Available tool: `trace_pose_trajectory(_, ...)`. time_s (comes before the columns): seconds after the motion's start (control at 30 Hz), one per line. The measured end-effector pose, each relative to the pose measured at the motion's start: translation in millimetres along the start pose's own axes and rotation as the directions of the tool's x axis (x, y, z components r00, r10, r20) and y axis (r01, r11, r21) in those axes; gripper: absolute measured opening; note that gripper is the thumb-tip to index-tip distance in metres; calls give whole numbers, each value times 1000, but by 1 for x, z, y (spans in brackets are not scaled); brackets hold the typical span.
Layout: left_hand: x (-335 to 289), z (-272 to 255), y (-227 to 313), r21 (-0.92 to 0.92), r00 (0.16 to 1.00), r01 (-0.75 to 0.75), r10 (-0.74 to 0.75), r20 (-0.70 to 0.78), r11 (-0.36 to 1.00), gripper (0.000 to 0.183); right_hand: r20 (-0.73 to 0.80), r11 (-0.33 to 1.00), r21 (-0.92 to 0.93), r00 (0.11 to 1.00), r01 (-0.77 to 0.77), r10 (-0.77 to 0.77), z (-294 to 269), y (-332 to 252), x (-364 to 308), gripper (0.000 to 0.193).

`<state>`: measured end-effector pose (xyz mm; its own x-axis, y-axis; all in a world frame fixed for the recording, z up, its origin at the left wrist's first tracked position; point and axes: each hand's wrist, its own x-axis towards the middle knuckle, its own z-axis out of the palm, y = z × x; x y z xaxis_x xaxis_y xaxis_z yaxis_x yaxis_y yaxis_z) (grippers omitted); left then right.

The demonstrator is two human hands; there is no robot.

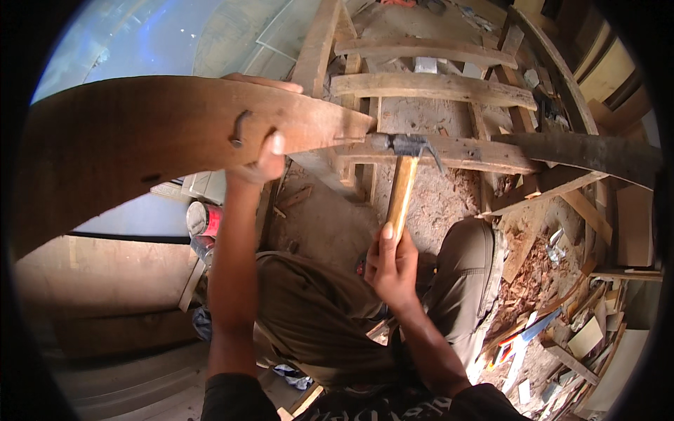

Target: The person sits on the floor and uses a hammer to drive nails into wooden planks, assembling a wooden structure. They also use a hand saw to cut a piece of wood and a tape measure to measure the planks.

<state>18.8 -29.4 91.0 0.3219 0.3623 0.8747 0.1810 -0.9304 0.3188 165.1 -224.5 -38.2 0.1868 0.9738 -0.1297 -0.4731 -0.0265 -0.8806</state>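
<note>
Your left hand (261, 158) grips the curved plank (154, 137) near its bent nail (240, 128), fingers wrapped over its far edge and mostly hidden. Your right hand (393, 263) is closed around the hammer (403, 168), whose head meets the plank's tip over the wooden frame (428, 88); the contact point is hard to make out.

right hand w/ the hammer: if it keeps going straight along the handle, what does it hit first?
Probably the pointed end of the curved plank the left hand grips: the right hand aims the hammer there, head beside the tip. Depth is unclear.
</note>
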Motion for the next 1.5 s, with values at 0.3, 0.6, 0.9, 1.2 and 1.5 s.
trace_pose_trajectory(0.3, -1, 1, 4, -64, 999, 28, -30, -29, 998, 45, -14, 978, 172, 992, -119, 123, 10, -4, -7, 26)
trace_pose_trajectory(0.6, 2, -5, 1, -22, 1000, -1, 1, 8, 1000, 54, -11, 976, -165, 989, 144, -148, 5, 18, 8, 32)
trace_pose_trajectory(0.9, -1, -12, -1, -47, 999, -11, 12, 30, 999, 54, -13, 988, 143, 998, -54, 56, 11, 6, -3, 27)
trace_pose_trajectory(1.2, -8, -10, 5, -49, 999, 25, -26, -18, 998, 33, -68, 975, 222, 997, -16, 32, 23, 2, -11, 28)
trace_pose_trajectory(1.5, -7, -15, 5, 57, 1000, -2, 1, 11, 998, 33, 30, 989, 114, 995, -99, 96, 17, 3, -5, 30)
